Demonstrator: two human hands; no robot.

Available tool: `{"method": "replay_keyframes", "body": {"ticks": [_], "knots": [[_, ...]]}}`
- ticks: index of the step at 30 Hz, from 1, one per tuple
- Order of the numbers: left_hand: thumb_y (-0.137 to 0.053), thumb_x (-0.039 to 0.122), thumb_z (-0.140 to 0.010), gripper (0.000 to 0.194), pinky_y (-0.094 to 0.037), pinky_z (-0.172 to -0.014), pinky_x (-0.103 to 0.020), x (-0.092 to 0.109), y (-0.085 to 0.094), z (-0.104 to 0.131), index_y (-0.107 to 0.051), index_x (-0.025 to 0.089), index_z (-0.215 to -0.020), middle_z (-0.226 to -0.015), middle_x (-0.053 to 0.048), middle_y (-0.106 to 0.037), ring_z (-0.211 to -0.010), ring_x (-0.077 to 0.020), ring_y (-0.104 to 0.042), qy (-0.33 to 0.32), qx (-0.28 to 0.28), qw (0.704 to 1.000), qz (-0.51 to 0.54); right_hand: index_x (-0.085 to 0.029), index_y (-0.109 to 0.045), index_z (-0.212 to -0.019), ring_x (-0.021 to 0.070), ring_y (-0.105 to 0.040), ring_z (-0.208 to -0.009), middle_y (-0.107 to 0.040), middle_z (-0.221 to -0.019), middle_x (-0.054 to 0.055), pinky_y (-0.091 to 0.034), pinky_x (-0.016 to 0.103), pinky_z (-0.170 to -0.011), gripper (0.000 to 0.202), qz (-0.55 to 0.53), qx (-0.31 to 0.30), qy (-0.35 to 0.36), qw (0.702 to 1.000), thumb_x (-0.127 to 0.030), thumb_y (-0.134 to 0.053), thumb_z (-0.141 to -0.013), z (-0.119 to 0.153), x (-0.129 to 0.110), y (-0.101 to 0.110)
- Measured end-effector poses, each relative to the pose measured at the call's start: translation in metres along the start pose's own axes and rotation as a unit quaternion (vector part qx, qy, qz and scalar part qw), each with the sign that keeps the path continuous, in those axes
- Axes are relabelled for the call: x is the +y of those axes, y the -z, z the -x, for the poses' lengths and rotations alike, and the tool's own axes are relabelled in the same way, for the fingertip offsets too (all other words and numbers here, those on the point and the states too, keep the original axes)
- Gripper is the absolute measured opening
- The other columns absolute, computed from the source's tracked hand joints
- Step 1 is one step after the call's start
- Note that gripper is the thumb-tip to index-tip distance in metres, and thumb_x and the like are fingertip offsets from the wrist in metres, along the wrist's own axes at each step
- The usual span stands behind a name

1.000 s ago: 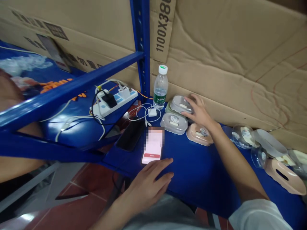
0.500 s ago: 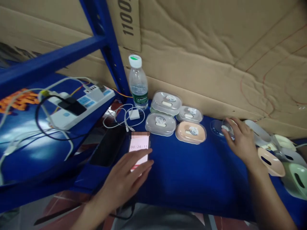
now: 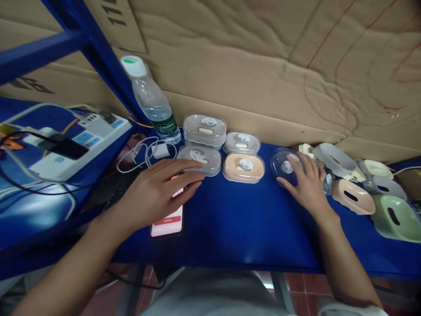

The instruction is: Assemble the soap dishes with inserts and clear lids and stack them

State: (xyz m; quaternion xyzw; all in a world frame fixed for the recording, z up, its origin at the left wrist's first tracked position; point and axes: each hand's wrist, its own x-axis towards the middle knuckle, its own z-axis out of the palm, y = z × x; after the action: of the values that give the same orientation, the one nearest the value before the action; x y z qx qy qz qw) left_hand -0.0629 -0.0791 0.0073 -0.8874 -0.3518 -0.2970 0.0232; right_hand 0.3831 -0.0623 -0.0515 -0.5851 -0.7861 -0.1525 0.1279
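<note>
My left hand (image 3: 161,188) is open above the phone (image 3: 168,224), fingers stretched toward the front-left grey lidded box (image 3: 210,163). My right hand (image 3: 304,180) has its fingers apart over a clear lid (image 3: 279,163) with a round sticker; the fingertips rest on or near its right side. A peach lidded box (image 3: 243,169) lies between my hands. Behind it is a small grey lidded box (image 3: 243,142). Another grey lidded box (image 3: 204,127) sits on top of a green one at the back.
At the back left stand a water bottle (image 3: 158,105) and a charger with cable (image 3: 160,151). A power strip (image 3: 82,145) lies farther left. Peach (image 3: 353,195), green (image 3: 399,217) and grey (image 3: 333,158) pieces lie at the right. Cardboard (image 3: 237,70) stands behind.
The view has shifted right. My left hand has moved up the phone toward the front grey box. My right hand's fingers have spread, and the clear lid lies lower under them.
</note>
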Motion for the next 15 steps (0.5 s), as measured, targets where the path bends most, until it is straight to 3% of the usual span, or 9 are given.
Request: {"method": "replay_keyframes", "body": {"ticks": [3,8,11,15], "knots": [[-0.062,0.023,-0.106,0.015,-0.062,-0.103,-0.041,-0.010,-0.003,-0.019,-0.075,0.025,-0.112,-0.131,-0.006,-0.079,-0.118,-0.0245,-0.077,-0.002,-0.010,1.000,-0.001,-0.023,-0.050,-0.163,0.0458,-0.052,-0.149,-0.045,-0.169,0.023,-0.047,0.067,-0.114,0.070,-0.028,-0.025,-0.044,0.998,-0.060,-0.059,-0.105,0.005,0.005,0.003],[-0.062,0.026,-0.106,0.015,-0.061,-0.104,-0.041,-0.027,-0.019,-0.024,-0.077,0.024,-0.110,-0.126,-0.006,-0.080,-0.114,-0.0241,-0.077,0.004,0.007,1.000,0.022,-0.026,-0.065,-0.146,0.0377,-0.058,-0.147,-0.065,-0.155,0.013,-0.051,0.061,-0.116,0.047,-0.117,-0.087,0.018,0.989,-0.052,-0.056,-0.108,0.009,0.008,0.010],[-0.062,0.025,-0.107,0.015,-0.063,-0.101,-0.038,-0.036,-0.030,-0.013,-0.076,0.021,-0.111,-0.124,-0.008,-0.081,-0.111,-0.0235,-0.079,-0.008,0.016,0.999,0.029,-0.025,-0.067,-0.143,0.0342,-0.063,-0.142,-0.068,-0.151,0.013,-0.051,0.057,-0.118,0.043,-0.155,-0.034,0.009,0.987,-0.049,-0.055,-0.109,0.005,0.011,0.015],[-0.063,0.023,-0.106,0.016,-0.063,-0.099,-0.039,-0.049,-0.038,-0.001,-0.076,0.022,-0.115,-0.122,-0.007,-0.081,-0.110,-0.0242,-0.079,-0.004,0.023,1.000,0.004,-0.020,-0.062,-0.150,0.0352,-0.066,-0.135,-0.070,-0.145,0.017,-0.052,0.055,-0.113,0.048,-0.086,0.058,-0.095,0.990,-0.042,-0.046,-0.111,0.001,0.025,0.003]]}}
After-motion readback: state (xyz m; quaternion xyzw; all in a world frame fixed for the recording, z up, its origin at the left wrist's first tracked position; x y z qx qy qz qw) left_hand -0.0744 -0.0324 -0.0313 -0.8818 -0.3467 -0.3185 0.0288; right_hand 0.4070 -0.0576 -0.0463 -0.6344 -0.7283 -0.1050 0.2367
